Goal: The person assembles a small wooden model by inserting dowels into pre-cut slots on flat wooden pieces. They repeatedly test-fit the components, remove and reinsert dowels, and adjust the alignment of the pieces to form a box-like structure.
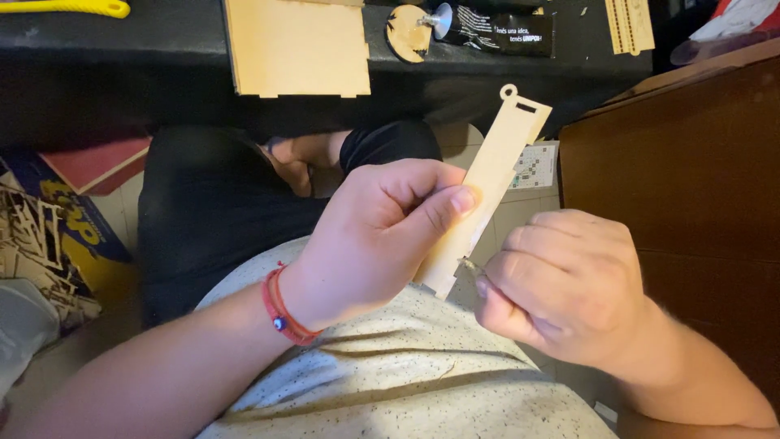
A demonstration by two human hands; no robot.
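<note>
From the head view, looking down over the person's lap, the left hand (370, 236) has its fingers (443, 207) closed on a thin pale wooden strip (496, 175), thumb pressed flat along its face, so the piece stands slanted up and away with its looped, slotted end uppermost and its lower end left bare. That grip seems chosen to keep the bottom edge steady and open to the other hand. The right hand (569, 284) is curled almost to a fist just beside that lower end, its fingers pinched shut on something small and thin whose tip meets the strip's bottom edge; what the thing is I cannot tell. A red cord bracelet (284, 313) circles the left wrist. Beyond the knees runs a dark surface (122, 49) carrying a flat pale wooden panel (296, 45) with notched edges, a small round wooden disc (406, 34) and a dark tube (496, 31) lying on its side, all well apart from the hands. A brown cabinet (691, 162) stands on the right, and wood offcuts (36, 236) lie heaped low on the left.
</note>
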